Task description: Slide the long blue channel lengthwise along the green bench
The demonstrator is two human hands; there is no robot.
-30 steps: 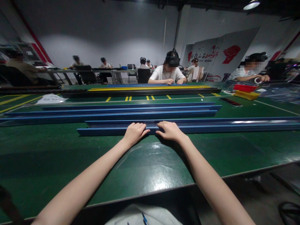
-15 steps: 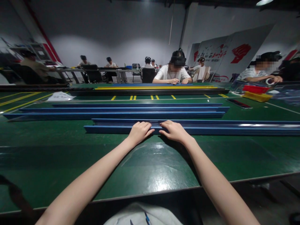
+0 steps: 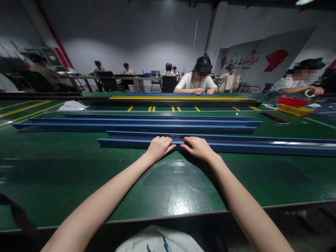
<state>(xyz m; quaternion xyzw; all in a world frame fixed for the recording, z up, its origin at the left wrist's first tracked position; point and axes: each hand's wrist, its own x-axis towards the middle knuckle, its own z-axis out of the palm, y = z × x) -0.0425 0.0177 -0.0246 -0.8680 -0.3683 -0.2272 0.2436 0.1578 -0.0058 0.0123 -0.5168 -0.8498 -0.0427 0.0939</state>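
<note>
A long blue channel profile (image 3: 131, 142) lies across the green table in front of me, its right end running out of view. My left hand (image 3: 160, 147) is closed over its near wall, fingers curled over the top edge and thumb on the near side. Close beside it, my right hand (image 3: 197, 147) grips the same wall in the same way, with a short gap between the two thumbs. The fingertips inside the channel are partly hidden. Just beyond lie several more blue profiles (image 3: 136, 128), parallel to the one I hold.
Farther back are yellow profiles (image 3: 178, 98) and black profiles (image 3: 170, 103). A phone (image 3: 273, 118), a red tray (image 3: 293, 102) and a yellow tray (image 3: 294, 110) sit at the right; white paper (image 3: 73, 105) lies at the left. A co-worker (image 3: 195, 82) sits opposite.
My view has turned slightly, so the whole scene sits a little farther right. Both hands keep about the same place on the blue channel profile.
</note>
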